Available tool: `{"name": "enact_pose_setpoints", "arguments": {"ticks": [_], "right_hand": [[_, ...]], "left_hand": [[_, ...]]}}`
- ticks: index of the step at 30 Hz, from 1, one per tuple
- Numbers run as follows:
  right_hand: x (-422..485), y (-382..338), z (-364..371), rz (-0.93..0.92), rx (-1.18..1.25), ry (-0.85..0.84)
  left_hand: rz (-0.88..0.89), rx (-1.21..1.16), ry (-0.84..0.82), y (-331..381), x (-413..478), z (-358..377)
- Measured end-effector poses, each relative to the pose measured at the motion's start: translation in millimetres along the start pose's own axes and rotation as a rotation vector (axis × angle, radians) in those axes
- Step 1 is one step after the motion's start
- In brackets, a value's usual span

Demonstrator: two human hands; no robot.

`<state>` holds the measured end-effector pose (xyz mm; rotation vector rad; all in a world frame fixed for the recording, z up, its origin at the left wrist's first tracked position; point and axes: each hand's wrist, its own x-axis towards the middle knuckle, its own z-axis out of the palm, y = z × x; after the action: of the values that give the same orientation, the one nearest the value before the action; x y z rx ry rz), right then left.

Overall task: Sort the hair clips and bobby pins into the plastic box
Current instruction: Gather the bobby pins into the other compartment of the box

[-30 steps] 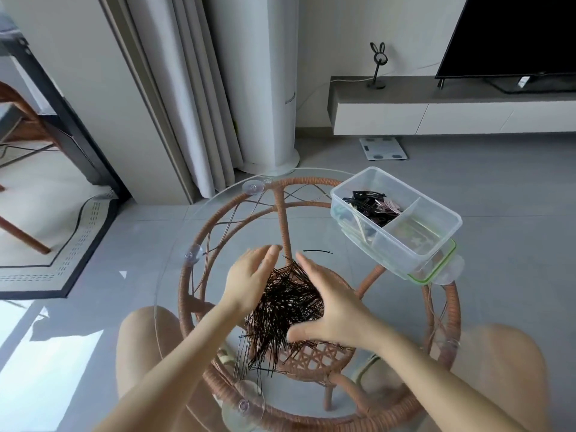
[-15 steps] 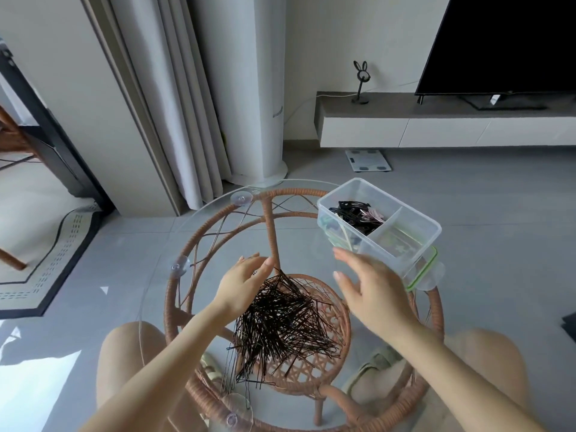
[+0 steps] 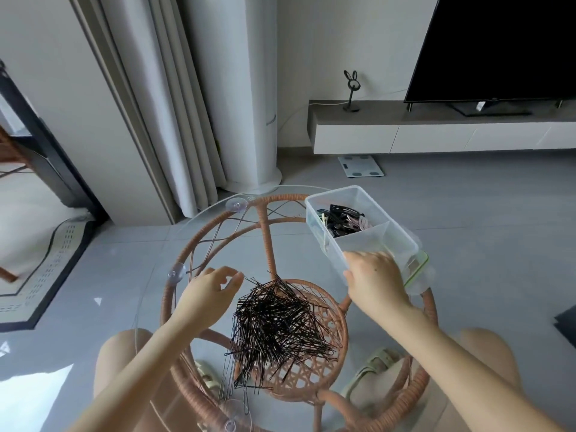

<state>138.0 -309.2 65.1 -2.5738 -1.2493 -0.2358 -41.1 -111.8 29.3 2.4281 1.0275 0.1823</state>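
Hundreds of bobby pins [image 3: 280, 322] sit in one black heap on the glass tabletop [image 3: 218, 244], to the near left of the plastic box [image 3: 371, 243] and not touching it. Most lie with their long axes running away from the person. They bunch to a point at the far end and fan out wide at the near end, with some crossing off toward the right.

The box sits diagonally, long axis far-left to near-right. The hair clips [image 3: 341, 219] are in its far compartment and the near one looks empty. It's resting on its green-edged lid [image 3: 419, 269].

The right hand [image 3: 374, 282] has the box's near end, fingers bent over the rim and thumb on the side wall. The left hand [image 3: 208, 291] is further left of the box, past the heap, loosely curled and holding nothing I can see.

My guess is the box is getting pulled toward the heap. I'd slide it flat, lid and all, so the clips stay on their side.
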Motion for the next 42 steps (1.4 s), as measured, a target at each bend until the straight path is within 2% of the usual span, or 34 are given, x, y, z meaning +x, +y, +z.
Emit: {"name": "enact_pose_setpoints", "arguments": {"ticks": [5, 8, 10, 12, 13, 14, 16, 17, 19, 23, 30, 35, 42], "right_hand": [[11, -33, 12, -0.045, 0.087, -0.004], [14, -36, 7, -0.014, 0.044, -0.031], [6, -35, 1, -0.058, 0.012, 0.074], [-12, -36, -5, -0.162, 0.094, 0.232], [-23, -36, -9, -0.211, 0.169, 0.187], [-33, -35, -13, -0.223, 0.247, 0.053], [-52, -31, -11, -0.148, 0.31, -0.379], [-59, -27, -7, -0.125, 0.243, -0.53], [-66, -24, 4, -0.146, 0.1, -0.604], [-63, -40, 22, -0.219, 0.067, -0.512], [-51, -53, 24, -0.16, 0.243, -0.418], [-50, -50, 23, -0.133, 0.331, -0.333], [-46, -45, 3, -0.156, 0.299, -0.269]], "left_hand": [[0.007, -0.03, -0.004, -5, -3, -4], [0.008, -0.031, -0.02, -6, -6, -6], [-0.01, -0.014, -0.028, -4, -10, -8], [-0.047, 0.074, -0.065, -4, -18, -11], [-0.055, 0.145, -0.105, -3, -23, -14], [-0.057, 0.2, -0.166, -3, -30, -16], [-0.036, 0.208, -0.335, -1, -46, -21], [-0.005, 0.211, -0.407, 0, -56, -23], [0.099, 0.288, -0.476, 4, -74, -22], [0.247, 0.406, -0.398, 14, -84, -8], [0.256, 0.218, -0.24, 23, -68, 1], [0.173, -0.005, -0.084, 23, -68, 2], [0.072, -0.13, -0.042, 26, -60, -23]]}}
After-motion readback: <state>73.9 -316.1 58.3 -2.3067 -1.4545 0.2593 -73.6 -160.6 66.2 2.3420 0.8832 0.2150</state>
